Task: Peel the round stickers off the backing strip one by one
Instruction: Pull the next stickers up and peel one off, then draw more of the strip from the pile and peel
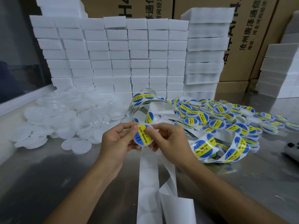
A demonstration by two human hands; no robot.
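Head view: left hand (pixel 119 139) holds a white lid (pixel 143 135); right hand (pixel 166 138) pinches the round sticker (pixel 142 135) onto it. Next likely needs the backing strip (pixel 148 183) advanced for another peel.

Glossy stickers (pixel 203 147), matt paper strip (pixel 148 183), brushed-metal table (pixel 48 175).

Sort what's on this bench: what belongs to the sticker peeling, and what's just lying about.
In the job: left hand; right hand; round sticker held between them; backing strip; unpeeled sticker strip.

Lying about: foam block stacks; cardboard boxes; plain white lids; labelled lids pile.
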